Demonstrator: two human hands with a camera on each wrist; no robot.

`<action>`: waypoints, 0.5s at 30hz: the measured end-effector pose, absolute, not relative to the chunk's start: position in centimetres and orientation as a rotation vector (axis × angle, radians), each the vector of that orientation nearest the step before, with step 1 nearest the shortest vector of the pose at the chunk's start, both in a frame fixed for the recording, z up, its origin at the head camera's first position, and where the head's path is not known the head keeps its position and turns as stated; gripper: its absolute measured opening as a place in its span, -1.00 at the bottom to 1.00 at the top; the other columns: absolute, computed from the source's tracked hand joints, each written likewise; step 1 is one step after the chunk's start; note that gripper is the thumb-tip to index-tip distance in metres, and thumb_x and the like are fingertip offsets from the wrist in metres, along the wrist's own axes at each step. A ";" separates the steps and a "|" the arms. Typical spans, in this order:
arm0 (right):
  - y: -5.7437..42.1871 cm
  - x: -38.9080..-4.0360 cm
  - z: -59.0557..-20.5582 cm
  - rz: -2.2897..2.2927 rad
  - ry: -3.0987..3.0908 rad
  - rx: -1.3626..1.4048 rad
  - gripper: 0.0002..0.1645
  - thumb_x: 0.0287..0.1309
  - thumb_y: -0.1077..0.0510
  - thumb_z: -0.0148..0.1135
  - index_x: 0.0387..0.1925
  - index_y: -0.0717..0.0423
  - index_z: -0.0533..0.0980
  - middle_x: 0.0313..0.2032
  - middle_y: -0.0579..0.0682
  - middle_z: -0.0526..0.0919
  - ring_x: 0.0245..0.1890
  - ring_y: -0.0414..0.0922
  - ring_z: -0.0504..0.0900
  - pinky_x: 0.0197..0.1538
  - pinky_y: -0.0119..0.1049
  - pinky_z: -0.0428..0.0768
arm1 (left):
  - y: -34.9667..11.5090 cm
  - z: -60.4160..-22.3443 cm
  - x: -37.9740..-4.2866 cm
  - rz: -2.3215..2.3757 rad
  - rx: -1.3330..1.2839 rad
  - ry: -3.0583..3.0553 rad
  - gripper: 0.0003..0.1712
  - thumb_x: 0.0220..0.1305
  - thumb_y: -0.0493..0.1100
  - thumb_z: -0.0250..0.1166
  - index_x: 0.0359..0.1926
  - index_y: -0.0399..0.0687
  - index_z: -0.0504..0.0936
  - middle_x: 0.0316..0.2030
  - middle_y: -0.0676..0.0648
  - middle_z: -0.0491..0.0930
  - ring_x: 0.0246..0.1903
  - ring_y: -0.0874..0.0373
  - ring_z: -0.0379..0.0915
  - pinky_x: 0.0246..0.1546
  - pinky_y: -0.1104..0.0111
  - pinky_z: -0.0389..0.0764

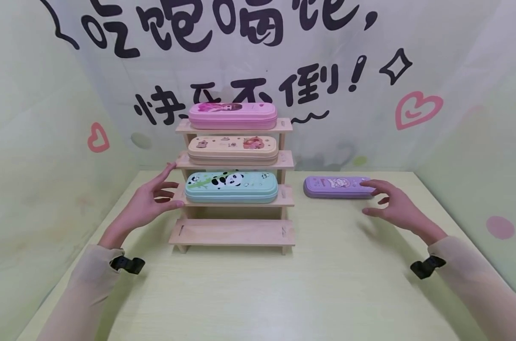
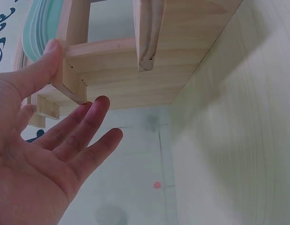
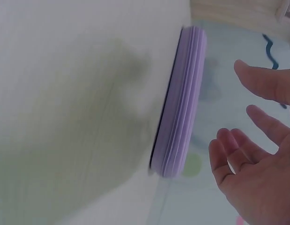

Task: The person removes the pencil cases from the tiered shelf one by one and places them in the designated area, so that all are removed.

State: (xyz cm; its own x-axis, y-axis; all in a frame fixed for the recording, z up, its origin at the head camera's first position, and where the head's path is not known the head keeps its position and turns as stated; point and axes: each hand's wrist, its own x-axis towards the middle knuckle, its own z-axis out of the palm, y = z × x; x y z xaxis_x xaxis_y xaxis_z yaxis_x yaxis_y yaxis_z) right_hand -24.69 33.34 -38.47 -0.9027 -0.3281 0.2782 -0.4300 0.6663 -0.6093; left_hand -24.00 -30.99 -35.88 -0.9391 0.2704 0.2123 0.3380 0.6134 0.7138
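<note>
My left hand [image 1: 143,204] is at the left side of a stepped wooden display rack [image 1: 236,232]. Its thumb touches the front edge of a shelf beside the mint panda pencil case [image 1: 230,188], and its other fingers are spread. Higher on the rack lie a cream pencil case [image 1: 232,151] and, on top, a pink pencil case [image 1: 234,118]. To the right of the rack a purple pencil case [image 1: 336,187] lies on the table. My right hand [image 1: 396,208] hovers by its right end, fingers loosely bent; the right wrist view shows it apart from the purple case [image 3: 180,103].
The pale wood-grain table [image 1: 249,289] carries the rack, whose lowest shelf is bare. Behind stands a backdrop [image 1: 351,128] with black lettering and pink hearts, and patterned panels [image 1: 40,156] enclose the sides.
</note>
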 end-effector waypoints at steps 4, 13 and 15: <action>32.3 -23.3 -38.7 1.049 -2.717 0.649 -0.17 0.15 0.26 0.59 0.43 0.23 0.45 0.31 0.25 0.51 0.03 -0.26 0.46 -0.04 -0.40 0.60 | -31.0 -35.8 -23.9 -1.245 -0.515 -2.746 0.29 0.28 -0.13 0.57 0.70 0.52 -0.14 0.33 -0.38 0.50 0.17 -0.32 0.58 0.19 -0.16 0.60; 29.7 -21.0 -38.8 1.037 -2.667 0.702 -0.24 0.16 0.30 0.56 0.38 0.25 0.49 0.17 0.12 0.63 0.01 -0.39 0.48 0.01 -0.44 0.58 | -31.0 -35.9 -24.1 -1.221 -0.522 -2.757 0.30 0.27 -0.14 0.57 0.71 0.46 -0.17 0.33 -0.40 0.49 0.17 -0.34 0.58 0.19 -0.16 0.59; 28.8 -20.7 -38.5 1.050 -2.661 0.719 -0.26 0.17 0.29 0.57 0.36 0.24 0.50 0.18 0.12 0.64 0.03 -0.35 0.51 0.03 -0.46 0.57 | -31.0 -35.8 -24.0 -1.222 -0.523 -2.754 0.29 0.28 -0.13 0.57 0.71 0.47 -0.15 0.33 -0.40 0.49 0.16 -0.34 0.58 0.18 -0.17 0.59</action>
State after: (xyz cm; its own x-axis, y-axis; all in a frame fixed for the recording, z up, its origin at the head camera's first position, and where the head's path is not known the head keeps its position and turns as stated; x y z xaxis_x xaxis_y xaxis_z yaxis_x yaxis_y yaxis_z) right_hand -20.66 28.84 -38.51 -0.8637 -0.3681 0.3443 -0.5040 0.6311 -0.5897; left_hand -23.99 -30.96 -35.83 -0.9382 0.2739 0.2114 0.3405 0.6227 0.7044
